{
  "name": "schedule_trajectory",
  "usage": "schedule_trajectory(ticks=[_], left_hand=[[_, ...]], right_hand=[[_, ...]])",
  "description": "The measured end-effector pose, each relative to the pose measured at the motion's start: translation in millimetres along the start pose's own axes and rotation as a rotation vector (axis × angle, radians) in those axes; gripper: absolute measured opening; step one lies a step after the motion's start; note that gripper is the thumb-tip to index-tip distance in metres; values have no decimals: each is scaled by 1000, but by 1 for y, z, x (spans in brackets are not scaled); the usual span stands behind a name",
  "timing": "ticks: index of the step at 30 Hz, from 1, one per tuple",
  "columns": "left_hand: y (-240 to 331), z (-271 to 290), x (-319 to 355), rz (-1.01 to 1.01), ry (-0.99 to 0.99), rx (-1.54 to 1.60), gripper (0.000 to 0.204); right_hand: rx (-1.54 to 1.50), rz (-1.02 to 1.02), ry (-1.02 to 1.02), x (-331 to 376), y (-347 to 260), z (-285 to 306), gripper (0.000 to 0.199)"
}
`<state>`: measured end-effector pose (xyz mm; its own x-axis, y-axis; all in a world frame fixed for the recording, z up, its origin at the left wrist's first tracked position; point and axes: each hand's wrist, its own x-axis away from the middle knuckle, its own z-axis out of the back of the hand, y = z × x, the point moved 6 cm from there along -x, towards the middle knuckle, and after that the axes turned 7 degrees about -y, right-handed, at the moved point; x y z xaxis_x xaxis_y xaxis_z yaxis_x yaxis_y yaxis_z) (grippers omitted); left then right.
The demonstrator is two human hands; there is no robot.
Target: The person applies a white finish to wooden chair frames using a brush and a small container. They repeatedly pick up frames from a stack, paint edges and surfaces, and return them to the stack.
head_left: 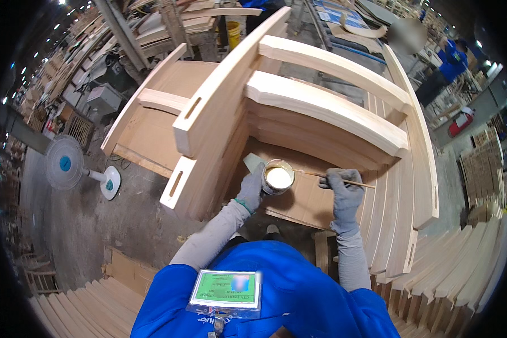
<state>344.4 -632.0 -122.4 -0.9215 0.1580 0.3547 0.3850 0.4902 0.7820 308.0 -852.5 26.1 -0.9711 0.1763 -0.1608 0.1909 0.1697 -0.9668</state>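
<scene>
My left hand (251, 188), in a grey glove, holds a small round tin (278, 177) of pale cream glue. My right hand (345, 194), also gloved, grips a thin wooden stick (312, 174) whose tip reaches into the tin. Both hands hover over a flat wooden board (298, 200). Directly in front stands a pale wooden chair-back frame (321, 107) with curved slats and slotted side posts (208, 112). A small pale card (252, 162) lies behind the tin.
Stacks of curved wooden parts (462, 270) lie at lower right and lower left (79, 307). A standing fan (67, 166) is on the concrete floor at left. Another wooden frame (152, 121) rests behind. A person in blue (450, 59) works at far right.
</scene>
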Motion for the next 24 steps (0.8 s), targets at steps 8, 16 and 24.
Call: schedule_trajectory(ticks=[8, 16, 24], left_hand=[[58, -50, 18, -494, -366, -1370, 28], [44, -31, 11, -374, -395, -1305, 27], [4, 20, -26, 93, -66, -192, 46]], right_hand=[[248, 48, -315, -12, -4, -24, 11], [135, -155, -421, -23, -13, -12, 10], [-73, -149, -114, -36, 11, 24, 10]])
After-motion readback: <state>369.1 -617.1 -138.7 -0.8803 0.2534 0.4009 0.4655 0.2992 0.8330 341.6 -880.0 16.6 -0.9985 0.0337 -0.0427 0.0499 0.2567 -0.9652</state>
